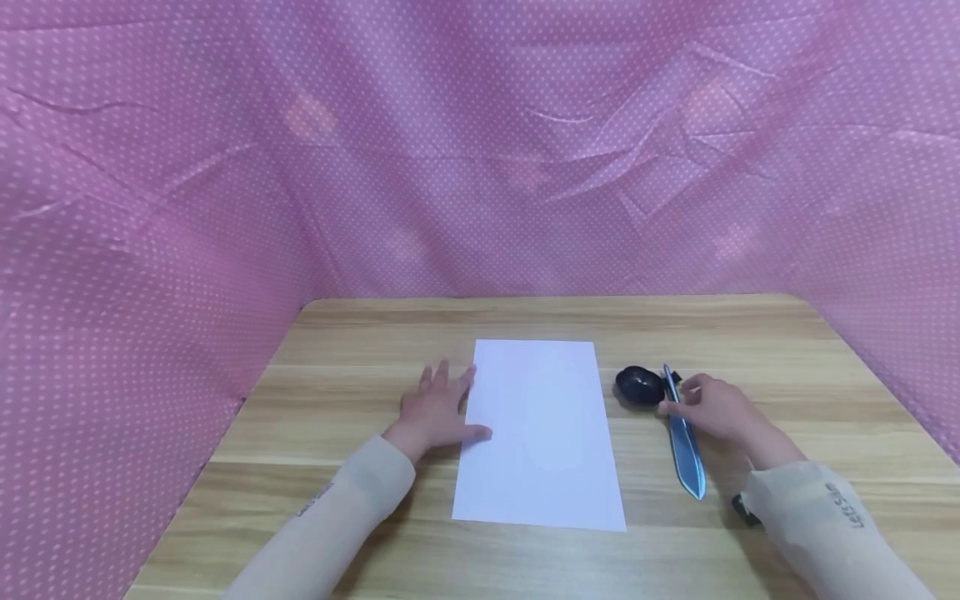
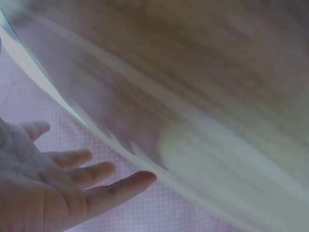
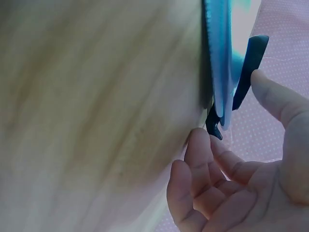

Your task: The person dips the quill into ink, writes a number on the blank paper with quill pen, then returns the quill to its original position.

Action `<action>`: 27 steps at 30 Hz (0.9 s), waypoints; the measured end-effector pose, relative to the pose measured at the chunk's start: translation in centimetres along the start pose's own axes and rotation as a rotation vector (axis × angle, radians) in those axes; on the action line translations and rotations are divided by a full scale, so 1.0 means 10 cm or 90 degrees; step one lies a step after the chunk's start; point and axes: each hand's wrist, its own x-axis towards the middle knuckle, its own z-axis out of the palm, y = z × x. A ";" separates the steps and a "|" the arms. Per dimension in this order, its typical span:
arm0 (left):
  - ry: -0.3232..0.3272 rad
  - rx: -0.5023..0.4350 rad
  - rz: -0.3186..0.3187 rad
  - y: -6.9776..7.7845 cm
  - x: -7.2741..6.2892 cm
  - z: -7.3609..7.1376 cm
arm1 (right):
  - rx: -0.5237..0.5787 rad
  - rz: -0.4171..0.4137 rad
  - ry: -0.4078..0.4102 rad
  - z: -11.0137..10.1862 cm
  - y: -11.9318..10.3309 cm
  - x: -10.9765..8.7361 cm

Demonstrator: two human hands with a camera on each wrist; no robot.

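Observation:
A white sheet of paper (image 1: 540, 433) lies flat on the wooden table. My left hand (image 1: 435, 408) rests at its left edge, fingers spread, thumb over the paper. The left wrist view shows that hand (image 2: 63, 183) with its fingers extended. My right hand (image 1: 716, 406) is at a slim, shiny blue case (image 1: 685, 454), thumb on one side and fingers on the other. A glossy black rounded object (image 1: 640, 387) lies just left of the case. In the right wrist view the thumb (image 3: 275, 96) appears near a black part (image 3: 252, 67) behind the blue case (image 3: 219, 58); the fingers bend below.
The wooden table (image 1: 360, 333) has pink dotted cloth (image 1: 480, 167) hanging at its back and sides. A small dark item (image 1: 745, 510) shows partly beneath the right sleeve (image 1: 806, 500).

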 end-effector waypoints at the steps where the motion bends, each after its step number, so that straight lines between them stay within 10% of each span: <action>1: -0.002 -0.004 0.001 0.00 0.00 0.00 | 0.003 -0.003 0.001 0.00 0.00 0.00; 27: -0.062 0.026 0.001 0.05 -0.05 0.01 | 0.027 -0.014 -0.005 0.05 0.06 0.05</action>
